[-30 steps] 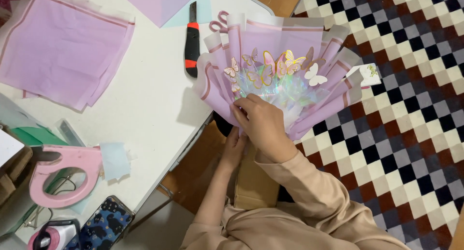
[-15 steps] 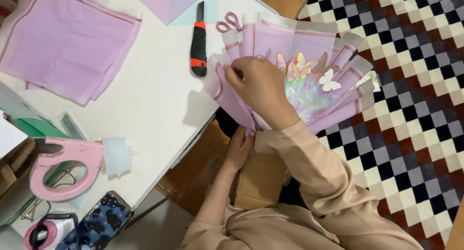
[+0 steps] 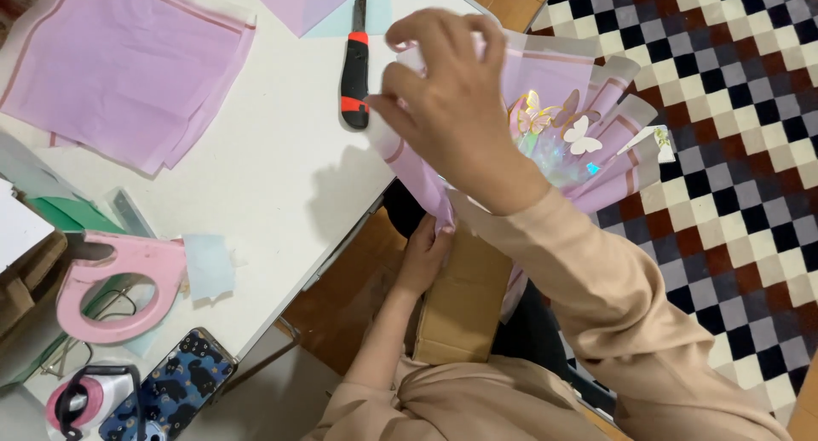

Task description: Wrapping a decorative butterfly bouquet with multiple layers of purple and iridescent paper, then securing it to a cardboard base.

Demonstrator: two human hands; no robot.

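Note:
A bouquet (image 3: 579, 143) wrapped in pale purple paper, with paper butterflies and shiny film inside, is held over the table's edge. My left hand (image 3: 423, 253) grips its stem from below, next to a brown cardboard piece (image 3: 464, 300) on my lap. My right hand (image 3: 452, 100) is raised over the near left side of the wrapping, fingers curled and pinching at the paper's top edge. Much of the bouquet's left half is hidden behind this hand.
On the white table (image 3: 273, 185) lie a red and black utility knife (image 3: 354, 66), a stack of purple paper sheets (image 3: 128, 66), a pink tape dispenser (image 3: 119, 283), a patterned phone (image 3: 170, 386) and a green folder (image 3: 68, 215). A checkered floor (image 3: 733, 100) is at right.
My right hand rose from the bouquet's centre to its upper left edge. The view has drawn closer and the bouquet has shifted right.

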